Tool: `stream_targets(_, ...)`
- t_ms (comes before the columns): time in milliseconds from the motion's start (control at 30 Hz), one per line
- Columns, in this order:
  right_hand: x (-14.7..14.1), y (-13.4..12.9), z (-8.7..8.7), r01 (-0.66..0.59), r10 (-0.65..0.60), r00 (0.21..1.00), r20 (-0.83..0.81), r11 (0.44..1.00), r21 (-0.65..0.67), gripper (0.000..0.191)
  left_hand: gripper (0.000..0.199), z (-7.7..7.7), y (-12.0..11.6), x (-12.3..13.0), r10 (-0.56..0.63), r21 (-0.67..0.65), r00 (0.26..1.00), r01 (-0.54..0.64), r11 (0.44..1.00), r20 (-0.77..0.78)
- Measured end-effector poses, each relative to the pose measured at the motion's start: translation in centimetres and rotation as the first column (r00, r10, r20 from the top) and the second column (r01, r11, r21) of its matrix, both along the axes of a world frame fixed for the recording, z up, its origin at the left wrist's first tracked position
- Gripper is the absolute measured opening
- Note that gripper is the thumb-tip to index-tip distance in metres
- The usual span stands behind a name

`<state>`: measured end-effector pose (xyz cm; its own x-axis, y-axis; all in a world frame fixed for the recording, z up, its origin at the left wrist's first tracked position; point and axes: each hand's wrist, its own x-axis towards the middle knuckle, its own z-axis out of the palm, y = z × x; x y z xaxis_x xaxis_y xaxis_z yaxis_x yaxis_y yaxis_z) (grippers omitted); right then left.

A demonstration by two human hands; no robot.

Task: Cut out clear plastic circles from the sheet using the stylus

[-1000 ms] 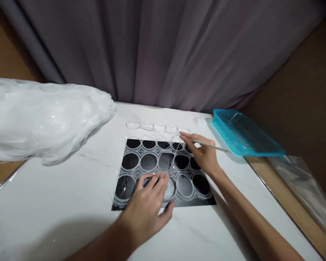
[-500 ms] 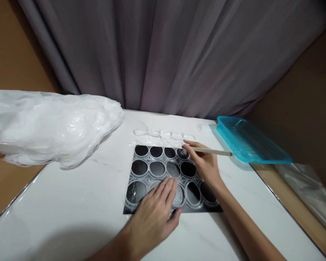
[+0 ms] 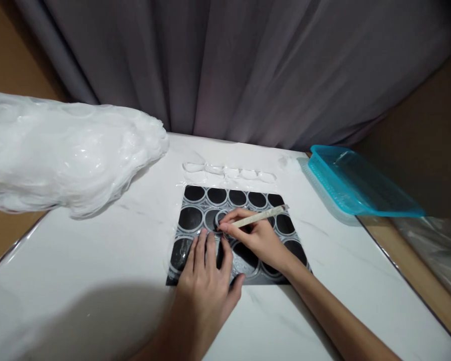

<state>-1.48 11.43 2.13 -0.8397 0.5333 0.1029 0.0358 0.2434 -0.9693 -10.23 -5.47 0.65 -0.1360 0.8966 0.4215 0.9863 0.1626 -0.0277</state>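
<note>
A black rectangular sheet (image 3: 175, 279) lies on the white marbled table, with rows of pale, glossy rings on it. My left hand (image 3: 206, 276) rests flat on its near left part, fingers spread, covering some rings. My right hand (image 3: 263, 240) pinches a slim, pale stick-like tool (image 3: 259, 216) with a dark far end, slanting up to the right. Its working tip meets the sheet near a ring in the second row; the fingers partly hide that spot. Just beyond the sheet's far edge lies a row of clear ring-shaped plastic pieces (image 3: 229, 173).
At the left lies a large bundle of white translucent plastic (image 3: 71, 155). A blue translucent tray (image 3: 353, 180) stands at the right edge of the table (image 3: 105, 255), beside a clear plastic bag (image 3: 432, 250). A grey curtain (image 3: 218, 70) hangs behind the table.
My right hand has moved left and nearer with the tool, from the far right rings to the second row. My left hand has shifted slightly left and its fingers have spread.
</note>
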Motion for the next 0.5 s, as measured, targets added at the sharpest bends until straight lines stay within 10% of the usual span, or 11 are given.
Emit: stream_targets(500,-0.09,0.2,0.13,-0.023,0.023,1.0,0.007,1.0,0.011,0.013,0.074,-0.03,0.07,0.12,-0.044,0.039,0.999,0.044,0.998,-0.008)
